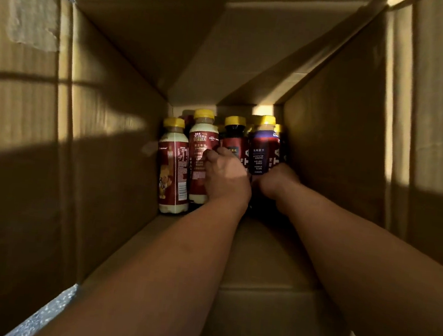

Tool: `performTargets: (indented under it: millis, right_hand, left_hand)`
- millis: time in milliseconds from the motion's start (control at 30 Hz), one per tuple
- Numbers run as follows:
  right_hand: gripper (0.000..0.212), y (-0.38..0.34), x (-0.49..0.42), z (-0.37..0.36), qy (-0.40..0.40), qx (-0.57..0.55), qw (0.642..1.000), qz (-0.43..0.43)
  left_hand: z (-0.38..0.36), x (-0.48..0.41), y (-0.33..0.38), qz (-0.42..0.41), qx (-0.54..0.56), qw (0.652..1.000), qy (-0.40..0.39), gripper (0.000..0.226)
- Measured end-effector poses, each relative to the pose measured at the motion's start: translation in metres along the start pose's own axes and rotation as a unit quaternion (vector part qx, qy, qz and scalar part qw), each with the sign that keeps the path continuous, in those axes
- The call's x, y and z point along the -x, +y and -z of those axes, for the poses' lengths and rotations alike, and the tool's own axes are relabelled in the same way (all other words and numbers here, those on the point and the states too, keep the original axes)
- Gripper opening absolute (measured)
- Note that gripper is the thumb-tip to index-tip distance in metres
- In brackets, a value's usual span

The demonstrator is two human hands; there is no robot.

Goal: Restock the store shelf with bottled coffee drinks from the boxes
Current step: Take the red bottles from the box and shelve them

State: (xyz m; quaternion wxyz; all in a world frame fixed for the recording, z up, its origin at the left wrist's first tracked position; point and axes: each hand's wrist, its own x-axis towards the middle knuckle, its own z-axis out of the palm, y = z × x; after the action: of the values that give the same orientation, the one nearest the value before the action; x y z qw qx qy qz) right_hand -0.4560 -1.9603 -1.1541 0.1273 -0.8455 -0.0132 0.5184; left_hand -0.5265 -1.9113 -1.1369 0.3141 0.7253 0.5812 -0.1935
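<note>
The cardboard box [100, 154] is looking matt and ribbed, with a rough torn patch [30, 16] at ten o'clock; the plastic bottles [173, 168] are gleaming glossy.

Warm, low light falls in bands across the left wall of the cardboard box [103, 132], leaving its depths dim; wide-angle distortion stretches the edges, and detail is soft throughout.

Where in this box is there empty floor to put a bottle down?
Crowded: the far end, where yellow-capped bottles stand wall to wall. Bare: the box floor between the forearms, from those bottles back to the near edge.
</note>
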Motion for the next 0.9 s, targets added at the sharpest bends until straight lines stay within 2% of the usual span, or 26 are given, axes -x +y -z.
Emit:
performTargets:
  millis: [267, 367, 433, 600, 733, 900]
  right_hand:
    - [0.054, 0.002, 0.001, 0.0, 0.015, -0.021, 1.0, -0.012]
    - [0.045, 0.002, 0.001, 0.001, 0.017, -0.06, 0.998, -0.02]
    - [0.041, 0.003, 0.001, 0.002, 0.017, -0.098, 0.995, -0.032]
    - [0.037, 0.004, 0.013, 0.01, 0.005, -0.167, 0.986, -0.026]
    - [0.047, -0.003, 0.032, 0.017, -0.008, -0.206, 0.978, 0.008]
    - [0.05, -0.02, 0.073, 0.028, -0.039, -0.224, 0.972, 0.065]
  left_hand:
    - [0.003, -0.006, -0.001, -0.012, -0.026, 0.999, -0.015, 0.061]
    - [0.003, -0.006, 0.002, -0.011, -0.06, 0.998, -0.031, 0.081]
    - [0.003, -0.005, 0.003, -0.009, -0.055, 0.998, -0.043, 0.086]
    - [0.012, -0.004, -0.005, -0.022, 0.033, 0.997, -0.064, 0.084]
    - [0.033, 0.003, -0.024, -0.032, 0.119, 0.989, -0.077, 0.071]
    - [0.073, 0.018, -0.039, -0.038, 0.221, 0.973, -0.046, 0.069]
